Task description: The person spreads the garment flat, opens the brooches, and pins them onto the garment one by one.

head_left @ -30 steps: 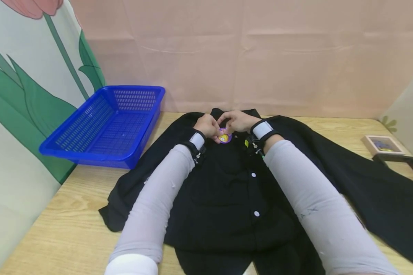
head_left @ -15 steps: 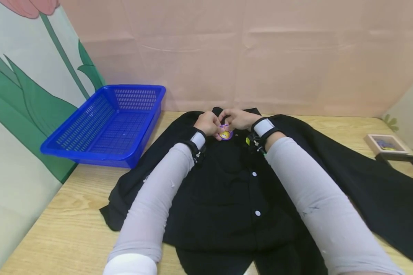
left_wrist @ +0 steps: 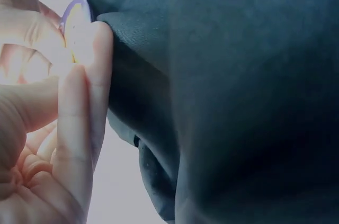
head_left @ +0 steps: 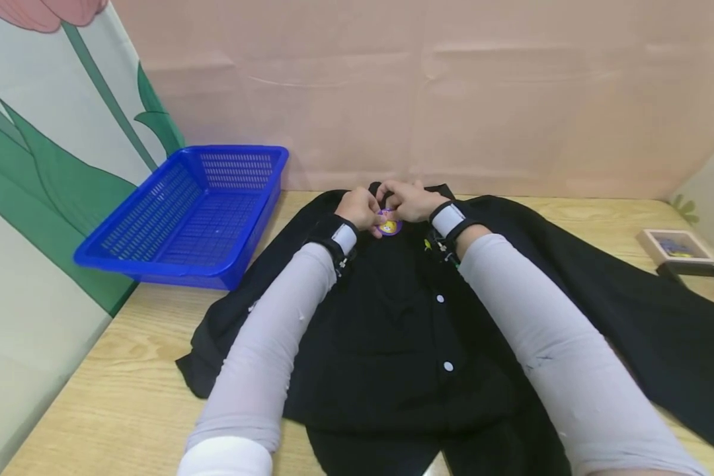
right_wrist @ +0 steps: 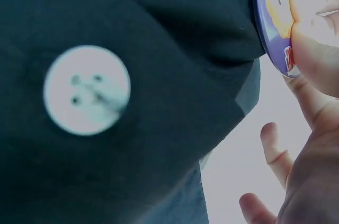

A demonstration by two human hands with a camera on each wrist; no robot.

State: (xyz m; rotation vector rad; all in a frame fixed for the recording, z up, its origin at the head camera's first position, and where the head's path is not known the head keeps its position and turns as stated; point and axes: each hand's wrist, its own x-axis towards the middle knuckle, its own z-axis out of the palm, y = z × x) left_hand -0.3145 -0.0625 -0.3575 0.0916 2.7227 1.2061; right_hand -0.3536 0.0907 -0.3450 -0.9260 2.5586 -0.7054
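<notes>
A black shirt (head_left: 381,330) with white buttons lies spread on the table, its collar toward the wall. At the upper chest is a round purple pin badge (head_left: 389,227) with a yellow cartoon figure. My left hand (head_left: 359,209) pinches the badge and shirt cloth from the left side. From the right, my right hand (head_left: 412,201) pinches the same badge (right_wrist: 275,15), thumb on its face and a fingertip at its lower edge. Seen edge-on in the left wrist view, the badge (left_wrist: 79,20) stands against the cloth. Its back is hidden.
A blue plastic basket (head_left: 232,261) stands at the left, close to the shirt's sleeve. At the right edge are a small wooden box frame (head_left: 675,247) and a dark frame (head_left: 696,270), partly under the other sleeve. A pink cloth wall (head_left: 512,99) bounds the back.
Both hands stay at the badge with only small finger shifts. The right hand has edged slightly left and up, and the whole head view has shifted a little.
</notes>
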